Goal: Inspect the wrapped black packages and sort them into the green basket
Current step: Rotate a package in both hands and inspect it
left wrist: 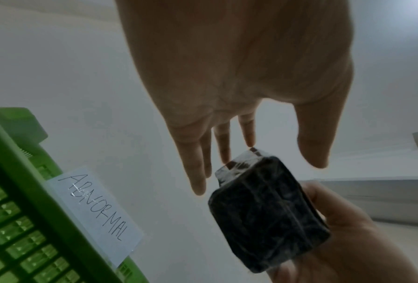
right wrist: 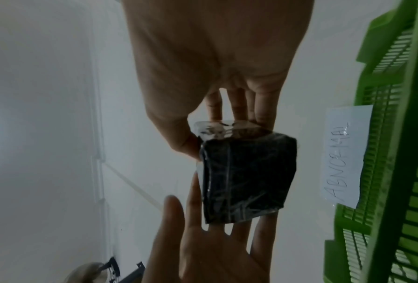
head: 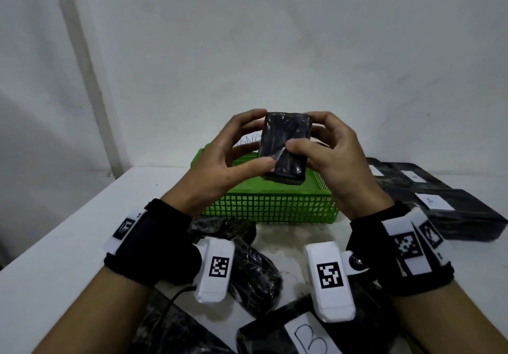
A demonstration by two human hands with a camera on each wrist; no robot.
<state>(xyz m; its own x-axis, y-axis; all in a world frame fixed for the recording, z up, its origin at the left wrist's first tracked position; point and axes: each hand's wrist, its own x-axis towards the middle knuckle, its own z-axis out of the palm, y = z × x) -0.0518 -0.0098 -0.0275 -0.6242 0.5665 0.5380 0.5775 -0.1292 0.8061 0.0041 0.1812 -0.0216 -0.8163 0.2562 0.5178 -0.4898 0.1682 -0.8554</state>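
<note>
Holding the wrapped black package up over the green basket, I have my left hand and right hand curled around its sides, thumbs pressing its face. More black packages lie on the counter at 3 o'clock of the basket.
</note>
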